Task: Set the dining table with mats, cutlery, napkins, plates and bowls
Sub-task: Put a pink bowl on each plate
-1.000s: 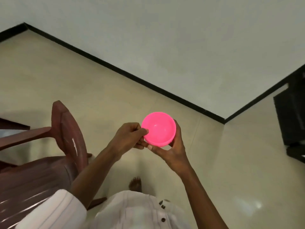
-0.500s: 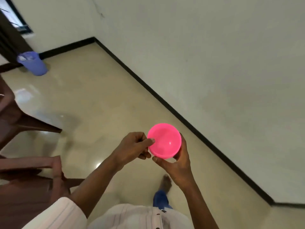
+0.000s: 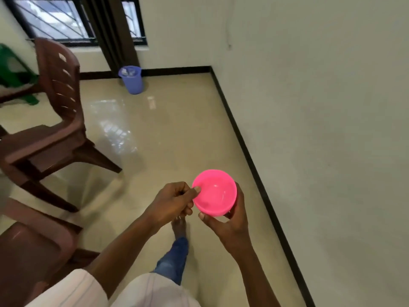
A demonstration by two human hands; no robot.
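The bowl (image 3: 214,192) I see is bright pink, glossy, round and empty, held mouth-up over the floor (image 3: 155,138). My left hand (image 3: 174,201) pinches its rim, thumb inside; my right hand (image 3: 230,220) cups it underneath.

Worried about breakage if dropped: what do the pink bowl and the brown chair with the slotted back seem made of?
Pink bowl: most likely plastic, glossy; even bright colour, thin rim, soft highlights inside.
Brown chair: apparently moulded plastic, semi-gloss; one-piece shell with slots in the backrest and sheen on the seat.
Looks alone cannot confirm either.
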